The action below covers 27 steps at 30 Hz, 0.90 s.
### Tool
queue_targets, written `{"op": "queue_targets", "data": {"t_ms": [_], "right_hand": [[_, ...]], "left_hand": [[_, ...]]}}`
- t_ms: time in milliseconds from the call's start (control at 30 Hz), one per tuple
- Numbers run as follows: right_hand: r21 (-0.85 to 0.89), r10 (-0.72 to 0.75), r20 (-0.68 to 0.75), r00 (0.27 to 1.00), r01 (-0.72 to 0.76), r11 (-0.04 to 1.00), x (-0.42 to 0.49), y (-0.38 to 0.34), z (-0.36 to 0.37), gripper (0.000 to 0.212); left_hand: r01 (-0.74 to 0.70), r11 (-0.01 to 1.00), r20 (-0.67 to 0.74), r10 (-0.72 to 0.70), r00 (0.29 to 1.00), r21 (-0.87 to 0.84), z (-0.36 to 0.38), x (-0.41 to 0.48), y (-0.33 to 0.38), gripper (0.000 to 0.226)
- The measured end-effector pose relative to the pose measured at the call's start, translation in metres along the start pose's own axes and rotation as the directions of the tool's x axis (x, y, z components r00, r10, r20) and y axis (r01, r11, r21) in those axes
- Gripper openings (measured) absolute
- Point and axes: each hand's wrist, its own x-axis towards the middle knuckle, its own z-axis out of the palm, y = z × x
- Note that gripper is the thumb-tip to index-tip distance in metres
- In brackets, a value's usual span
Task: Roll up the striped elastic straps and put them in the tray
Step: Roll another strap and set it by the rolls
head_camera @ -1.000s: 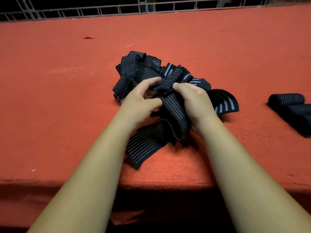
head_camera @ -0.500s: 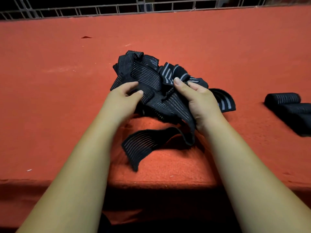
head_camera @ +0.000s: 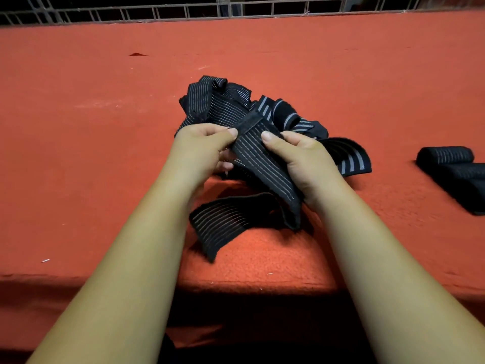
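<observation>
Diagonally: strap (head_camera: 259, 158), far-left to near-right.

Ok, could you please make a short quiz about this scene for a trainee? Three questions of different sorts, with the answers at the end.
1. True or false: the left hand and the right hand both pinch the same striped strap.
2. Where do the rolled straps lie? A) on the table at the right edge of the view; B) at the far left of the table; C) in the left hand.
3. Fill in the missing word: the table cover is ___ in colour.

Key: 1 true; 2 A; 3 red.
</observation>
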Motion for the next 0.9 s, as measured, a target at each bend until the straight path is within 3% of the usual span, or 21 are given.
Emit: {"op": "queue_targets", "data": {"t_ms": [133,233,400,500,600,667,733,833,900], "right_hand": [[-0.035,0.028,0.05,0.998,-0.026,0.999,0.001,0.003,-0.001,0.026],[-0.032,0.018,0.066,0.998,-0.016,0.999,0.002,0.003,-0.007,0.033],[-0.012,-0.049,0.006,0.999,0.049,0.999,0.008,0.008,-0.009,0.022],[0.028,-0.05,-0.062,0.997,0.052,0.998,0.011,0.012,-0.009,0.018],[0.106,-0.04,-0.168,0.985,0.059,0.993,0.017,0.013,-0.008,0.017],[0.174,-0.019,-0.235,0.972,0.061,0.983,0.02,0.012,-0.009,0.019],[0.168,0.027,-0.295,0.955,0.024,0.985,0.022,0.01,-0.016,0.024],[-0.168,0.046,-0.334,0.941,-0.108,0.98,0.027,0.006,-0.037,0.037],[-0.162,0.058,-0.302,0.952,-0.111,0.981,0.032,0.009,-0.042,0.036]], "left_hand": [[0.027,0.995,0.108,-0.017,0.994,-0.093,0.005,-0.004,-0.001,0.012],[0.014,0.997,0.131,-0.004,0.991,-0.074,0.009,-0.001,-0.003,0.014],[0.042,0.998,0.215,-0.032,0.976,-0.04,0.006,-0.003,-0.003,0.016],[0.074,0.982,0.446,-0.145,0.883,0.171,0.005,-0.011,0.001,0.035],[-0.079,0.916,0.673,-0.228,0.704,0.393,0.0,-0.022,0.004,0.04],[-0.126,0.898,0.775,-0.285,0.564,0.422,-0.001,-0.028,0.003,0.042],[-0.084,0.944,0.84,-0.24,0.487,0.319,0.004,-0.033,-0.001,0.039],[0.203,0.973,0.837,-0.202,0.508,0.111,0.014,-0.043,0.004,0.025],[0.196,0.975,0.806,-0.2,0.558,0.106,0.016,-0.046,0.009,0.026]]}}
